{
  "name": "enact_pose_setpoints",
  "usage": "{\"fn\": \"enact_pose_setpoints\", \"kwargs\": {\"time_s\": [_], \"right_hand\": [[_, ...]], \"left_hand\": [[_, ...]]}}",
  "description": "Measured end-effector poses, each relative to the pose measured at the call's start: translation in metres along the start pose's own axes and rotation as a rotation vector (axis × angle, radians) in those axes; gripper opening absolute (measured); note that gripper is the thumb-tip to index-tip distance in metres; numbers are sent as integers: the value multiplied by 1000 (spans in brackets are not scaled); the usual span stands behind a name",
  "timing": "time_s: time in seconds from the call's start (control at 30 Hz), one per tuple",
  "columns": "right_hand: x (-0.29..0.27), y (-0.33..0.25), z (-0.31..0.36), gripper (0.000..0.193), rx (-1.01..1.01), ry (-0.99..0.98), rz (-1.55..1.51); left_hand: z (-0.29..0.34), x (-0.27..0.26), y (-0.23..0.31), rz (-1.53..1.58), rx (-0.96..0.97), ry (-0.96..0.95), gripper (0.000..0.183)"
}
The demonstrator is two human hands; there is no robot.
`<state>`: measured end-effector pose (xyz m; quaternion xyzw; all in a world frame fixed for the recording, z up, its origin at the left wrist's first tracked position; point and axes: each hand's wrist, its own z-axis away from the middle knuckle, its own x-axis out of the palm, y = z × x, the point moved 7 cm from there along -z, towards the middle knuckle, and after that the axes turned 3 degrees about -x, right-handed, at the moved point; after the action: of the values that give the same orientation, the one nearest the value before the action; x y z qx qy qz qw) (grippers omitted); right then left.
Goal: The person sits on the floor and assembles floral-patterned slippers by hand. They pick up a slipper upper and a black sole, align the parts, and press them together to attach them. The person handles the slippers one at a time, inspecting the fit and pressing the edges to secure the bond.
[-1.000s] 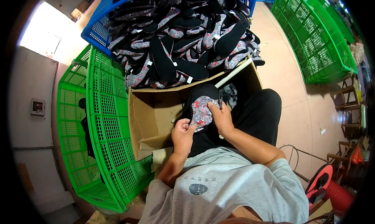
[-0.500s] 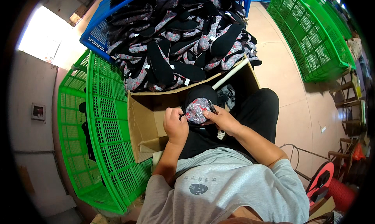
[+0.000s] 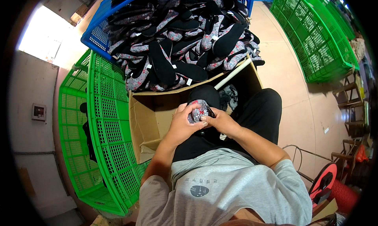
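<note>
Above my lap I hold a slipper (image 3: 200,109) with grey and red floral fabric, its patterned toe part facing up. My left hand (image 3: 184,120) is closed round its left side, with fingers over the fabric. On the other side my right hand (image 3: 223,122) grips the edge, thumb pressed on the floral surface. A dark, narrow piece shows by the right fingers; whether it is the slipper's trim or a small tool, I cannot tell. Fingers cover much of the slipper. Just beyond is a heap of similar slippers (image 3: 161,64) with black soles and small white tags.
An open cardboard box (image 3: 147,119) stands before my knees, with a pale tube (image 3: 232,74) across it and dark cloth (image 3: 229,96) inside. The heap rests in a blue crate (image 3: 94,31). Green crates stand left (image 3: 112,135) and far right (image 3: 311,37). A wooden rack (image 3: 348,92) is at right.
My left hand has turned from a fist at the slipper's left edge to wrap over its floral top. The slipper looks more bunched. My right hand has shifted slightly inward.
</note>
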<state>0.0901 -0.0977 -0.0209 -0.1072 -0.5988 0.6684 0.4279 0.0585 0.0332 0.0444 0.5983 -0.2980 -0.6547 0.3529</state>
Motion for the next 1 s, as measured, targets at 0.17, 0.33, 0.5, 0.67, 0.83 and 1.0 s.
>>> {"fn": "enact_pose_setpoints", "kwargs": {"time_s": [0.17,0.33,0.5,0.67,0.83,1.0], "right_hand": [[-1,7,-3,30,25,-24,-72],[-10,5,-2,28,10,36,-86],[-34,-8,7,21,-105,255,247],[-37,-41,12,44,-387,443,827],[-49,-10,-3,31,-70,326,962],[-53,11,-11,27,-153,181,783]], "left_hand": [[-3,3,-8,81,0,63,47],[-1,5,-10,84,31,103,44],[11,4,-1,31,101,97,45],[18,10,4,-75,132,132,47],[25,17,18,-248,256,142,48],[29,27,14,-355,342,185,49]]}}
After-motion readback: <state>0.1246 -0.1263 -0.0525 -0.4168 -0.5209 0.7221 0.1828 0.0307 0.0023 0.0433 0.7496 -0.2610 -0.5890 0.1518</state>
